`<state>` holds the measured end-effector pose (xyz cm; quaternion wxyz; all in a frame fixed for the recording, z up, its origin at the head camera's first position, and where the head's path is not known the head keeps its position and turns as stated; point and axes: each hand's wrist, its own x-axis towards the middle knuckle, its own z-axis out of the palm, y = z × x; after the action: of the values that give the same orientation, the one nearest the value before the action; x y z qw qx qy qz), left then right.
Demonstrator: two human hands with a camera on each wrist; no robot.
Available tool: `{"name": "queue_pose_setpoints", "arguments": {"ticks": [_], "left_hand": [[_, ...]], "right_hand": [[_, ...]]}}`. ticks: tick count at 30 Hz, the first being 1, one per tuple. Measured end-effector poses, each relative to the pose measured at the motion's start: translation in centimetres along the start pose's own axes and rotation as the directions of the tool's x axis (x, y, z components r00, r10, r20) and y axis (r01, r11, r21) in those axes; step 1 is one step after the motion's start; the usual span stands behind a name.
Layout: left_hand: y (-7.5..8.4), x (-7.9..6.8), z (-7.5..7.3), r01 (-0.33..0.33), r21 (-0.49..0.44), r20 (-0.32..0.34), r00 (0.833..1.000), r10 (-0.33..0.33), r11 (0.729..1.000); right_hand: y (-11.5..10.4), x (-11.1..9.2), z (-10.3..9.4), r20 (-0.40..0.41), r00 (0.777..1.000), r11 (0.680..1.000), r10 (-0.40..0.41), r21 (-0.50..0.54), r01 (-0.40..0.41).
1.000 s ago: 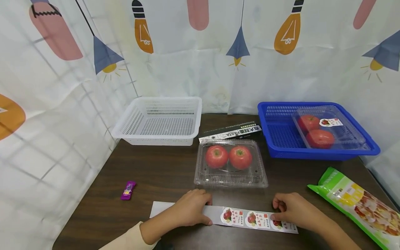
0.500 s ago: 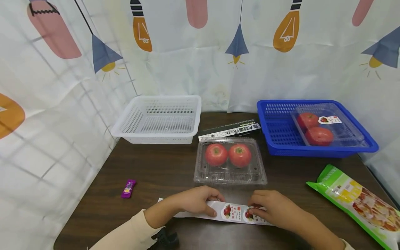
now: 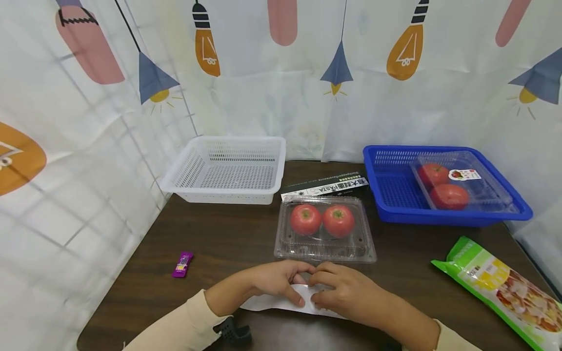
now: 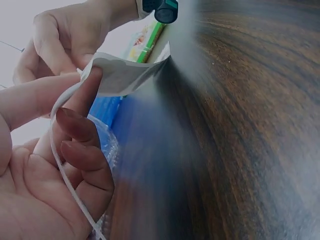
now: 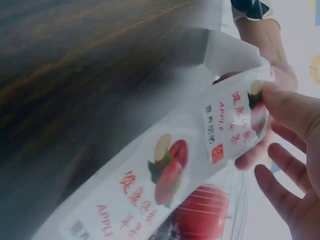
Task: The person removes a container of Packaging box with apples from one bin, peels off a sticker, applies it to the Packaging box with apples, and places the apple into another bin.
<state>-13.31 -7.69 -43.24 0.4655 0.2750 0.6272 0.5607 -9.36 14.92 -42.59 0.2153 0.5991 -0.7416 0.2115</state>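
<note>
Moved in the last second: the right hand (image 3: pixel 349 295), leftward along the label strip (image 5: pixel 187 140) to a place beside the left hand (image 3: pixel 273 282). One strip of printed apple labels, white-backed, curving, at the near side of the table (image 3: pixel 210 234) in front of a clear box (image 3: pixel 325 250) of two red fruits, pinched by both hands close together, though the right fingertips' exact hold is partly hidden from me. Also on the table: one purple packet (image 3: pixel 182 264), left; one green bag (image 3: pixel 496 287), right.
</note>
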Motion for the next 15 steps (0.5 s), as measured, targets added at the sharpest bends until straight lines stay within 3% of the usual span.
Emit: {"name": "queue_pose_setpoints", "arguments": {"ticks": [7,15], "left_hand": [[0.01,0.22,-0.12,0.021,-0.084,0.052,0.999,-0.017,0.996],[0.22,0.32,-0.27,0.046,-0.109,0.055,0.998,-0.040,0.993]], "right_hand": [[-0.40,0.03,-0.15,0.100,0.994,0.999,0.041,-0.017,-0.039],[-0.33,0.08,-0.13,0.116,0.993,0.997,0.010,-0.071,-0.002]]}}
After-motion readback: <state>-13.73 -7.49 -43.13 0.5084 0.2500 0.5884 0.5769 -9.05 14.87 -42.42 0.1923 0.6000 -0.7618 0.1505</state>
